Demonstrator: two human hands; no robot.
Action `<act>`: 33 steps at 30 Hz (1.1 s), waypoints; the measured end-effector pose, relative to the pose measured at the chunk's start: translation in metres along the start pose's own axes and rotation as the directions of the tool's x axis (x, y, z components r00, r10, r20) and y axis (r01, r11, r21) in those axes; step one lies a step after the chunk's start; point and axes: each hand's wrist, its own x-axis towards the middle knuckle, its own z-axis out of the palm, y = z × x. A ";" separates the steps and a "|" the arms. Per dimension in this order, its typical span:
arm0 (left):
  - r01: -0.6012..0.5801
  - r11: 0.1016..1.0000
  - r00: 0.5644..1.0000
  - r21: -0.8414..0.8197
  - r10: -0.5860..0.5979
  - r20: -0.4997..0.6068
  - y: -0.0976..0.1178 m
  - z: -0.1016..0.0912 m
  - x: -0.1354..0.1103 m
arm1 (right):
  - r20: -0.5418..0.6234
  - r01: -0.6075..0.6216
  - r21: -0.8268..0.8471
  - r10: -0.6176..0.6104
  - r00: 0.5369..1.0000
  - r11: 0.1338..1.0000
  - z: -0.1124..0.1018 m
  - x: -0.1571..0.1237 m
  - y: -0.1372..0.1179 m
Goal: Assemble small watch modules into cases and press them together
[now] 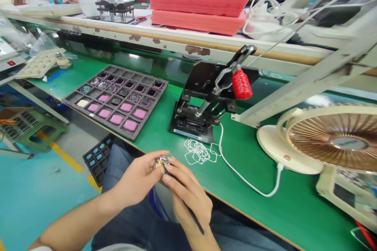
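My left hand (138, 178) pinches a small shiny part with a yellow spot (161, 161) at the near edge of the green table (265, 208). My right hand (188, 192) is closed beside it, fingertips touching the same part, and it grips a thin dark tool (194, 219) that runs back along the palm. Both hands hover over my lap, in front of a black toggle press with a red handle (212, 94). A small heap of thin white loops (200, 152) lies on the table just beyond my fingers.
A dark foam tray (118, 100) with small parts and pink pads lies at the left. A second small tray (98, 157) rests below the table edge. A cream fan (330, 139) with a white cable (250, 180) stands at the right. Pink foam sheets (200, 10) sit on the back shelf.
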 end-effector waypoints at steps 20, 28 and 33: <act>0.210 0.878 0.978 -0.430 -0.185 0.099 -0.015 0.003 0.031 | -0.387 -0.455 -0.296 0.330 0.861 0.840 -0.077 0.022 0.027; 0.234 0.846 0.972 -0.479 -0.194 0.132 -0.011 0.001 0.033 | -0.345 -0.568 -0.236 0.478 0.808 0.789 -0.078 0.013 -0.004; 0.245 0.900 0.961 -0.360 -0.275 -0.034 -0.011 0.001 0.018 | -0.219 -0.588 -0.519 0.568 0.793 0.621 -0.100 -0.015 -0.037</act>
